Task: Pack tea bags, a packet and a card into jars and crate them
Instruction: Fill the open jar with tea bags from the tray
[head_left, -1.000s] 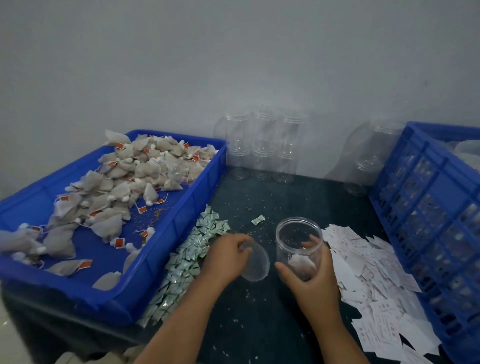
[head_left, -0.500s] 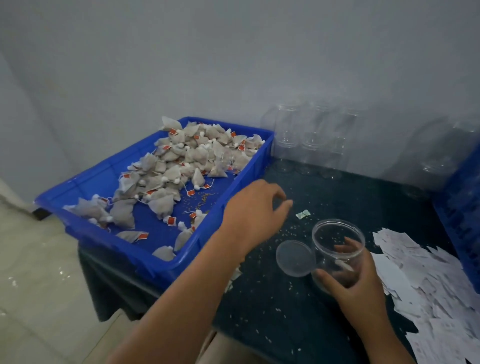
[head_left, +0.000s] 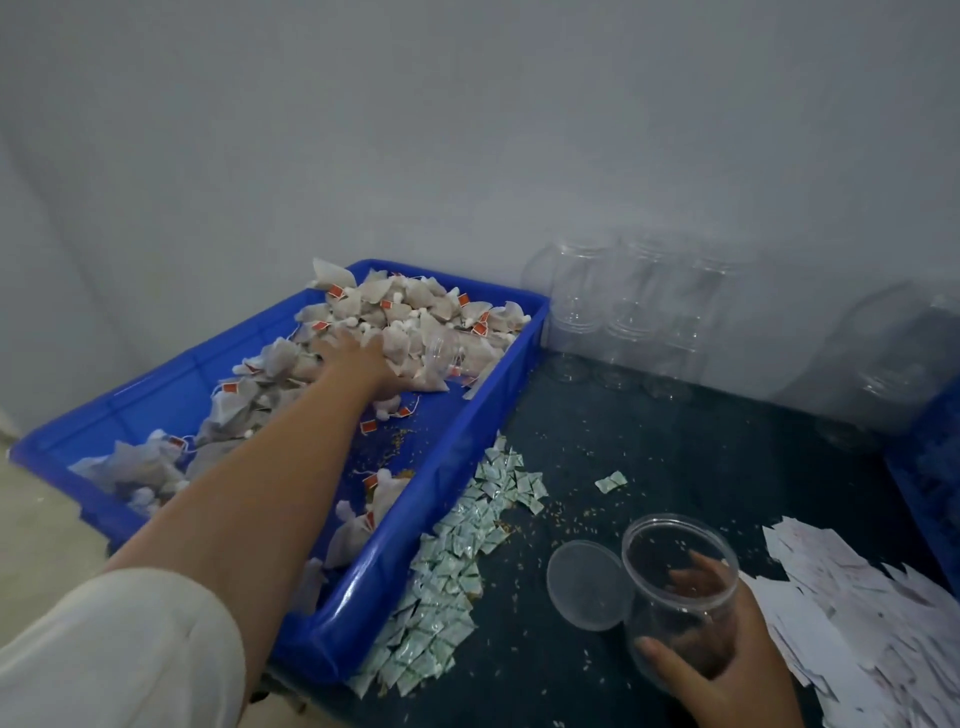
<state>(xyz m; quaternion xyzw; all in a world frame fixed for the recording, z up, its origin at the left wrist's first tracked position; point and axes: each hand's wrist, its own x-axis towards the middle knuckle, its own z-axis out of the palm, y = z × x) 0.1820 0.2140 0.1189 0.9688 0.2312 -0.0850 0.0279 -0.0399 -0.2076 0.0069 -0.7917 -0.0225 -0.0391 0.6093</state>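
Head view, packing station. My left hand (head_left: 358, 356) lies on the heap of tea bags (head_left: 415, 312) at the far end of the blue tray (head_left: 467, 415). Its fingertips are sunk among the bags, so I cannot tell whether they have closed on one. My right hand (head_left: 727, 675) is curled round the open jar (head_left: 680, 587), holding it upright on the table (head_left: 701, 441). The lid (head_left: 584, 584) lies flat against the jar's left side. The jar appears empty, so this fill is judged to be at its first step. Tea bags, one of the packets (head_left: 457, 561) beside the tray and one of the cards (head_left: 857, 613) at my right remain to go in, followed by lidding and placement in the crate (head_left: 935, 467). Empty jars (head_left: 623, 312) stand stacked against the wall.
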